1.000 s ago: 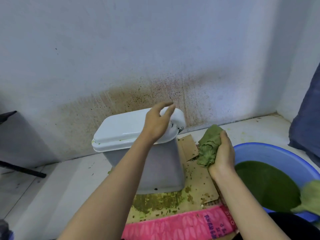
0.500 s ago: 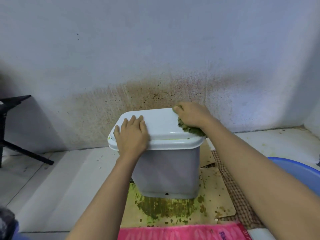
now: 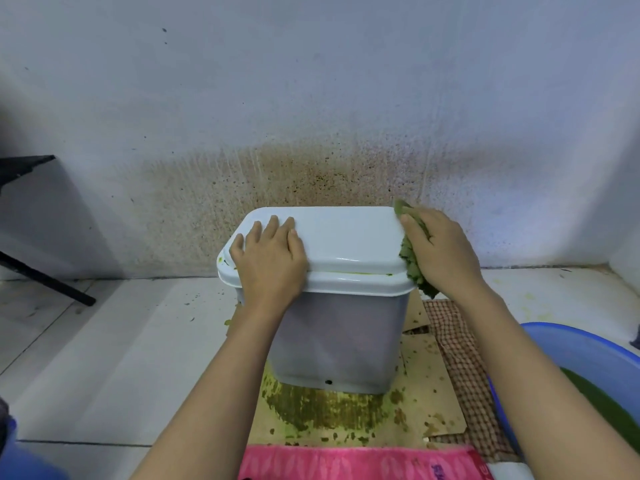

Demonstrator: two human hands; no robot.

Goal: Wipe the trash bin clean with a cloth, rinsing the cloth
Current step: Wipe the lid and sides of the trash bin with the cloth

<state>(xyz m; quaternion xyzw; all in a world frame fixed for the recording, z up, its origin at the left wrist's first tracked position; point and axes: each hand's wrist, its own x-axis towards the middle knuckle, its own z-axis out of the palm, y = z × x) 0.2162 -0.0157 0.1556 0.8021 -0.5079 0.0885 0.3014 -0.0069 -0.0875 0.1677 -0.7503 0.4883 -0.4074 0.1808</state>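
A white trash bin (image 3: 341, 334) with its lid (image 3: 346, 237) closed stands on stained cardboard against the wall. My left hand (image 3: 270, 261) lies flat on the lid's front left part, fingers spread, pressing it down. My right hand (image 3: 440, 251) presses a green cloth (image 3: 410, 261) against the lid's right edge; part of the cloth sticks out above and below my fingers. Green smears show along the lid's rim.
A blue basin (image 3: 588, 355) of green water sits at the right. Cardboard (image 3: 426, 407) with green muck lies under the bin, a checked cloth (image 3: 457, 344) beside it, a pink cloth (image 3: 346, 462) in front. Black stand legs (image 3: 45, 278) at left. The wall behind is spattered.
My right hand brought the cloth from near the basin to the lid and slid it along the right edge. My left hand came down flat on the lid.
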